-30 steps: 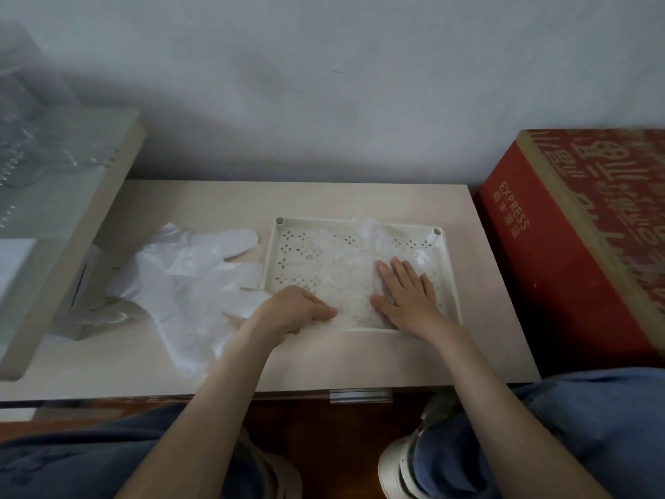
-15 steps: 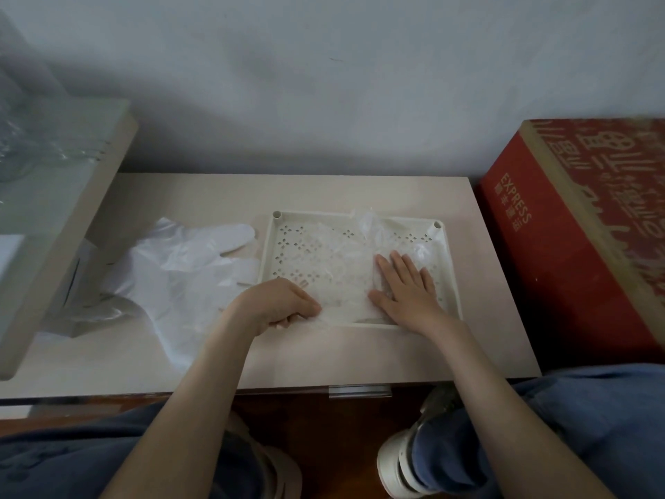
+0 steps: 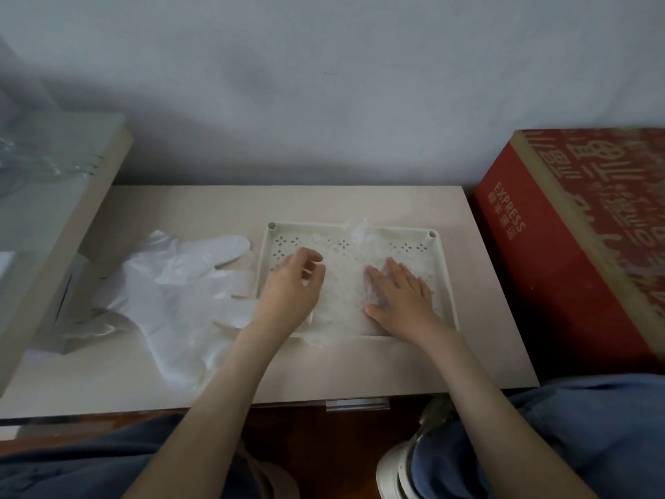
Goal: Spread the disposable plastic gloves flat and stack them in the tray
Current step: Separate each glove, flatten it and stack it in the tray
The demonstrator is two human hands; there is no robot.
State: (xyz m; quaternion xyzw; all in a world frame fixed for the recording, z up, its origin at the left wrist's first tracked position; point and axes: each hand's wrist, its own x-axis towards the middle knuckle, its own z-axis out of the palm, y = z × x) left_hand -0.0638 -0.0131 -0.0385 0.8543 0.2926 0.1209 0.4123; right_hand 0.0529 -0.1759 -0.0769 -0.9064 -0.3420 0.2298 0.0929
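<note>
A cream perforated tray [image 3: 447, 282] lies on the beige table [image 3: 180, 210]. A clear plastic glove [image 3: 343, 289] lies spread inside it, and its crumpled end [image 3: 356, 228] sticks up at the far rim. My right hand [image 3: 399, 293] presses flat on the glove's right part, fingers straight. My left hand [image 3: 291, 286] is over the tray's left half, its fingers curled and pinching the glove's film. A pile of several whitish gloves [image 3: 172, 293] lies on the table just left of the tray.
A red cardboard box [image 3: 575, 253] stands against the table's right side. At the left a glass-topped shelf [image 3: 54, 217] overhangs the table. The wall runs close behind. My knees and a white shoe [image 3: 396, 470] are below the table's front edge.
My left hand has moved from the tray's near-left edge to farther inside the tray, still pinching the film. My right hand stays pressed flat on the glove.
</note>
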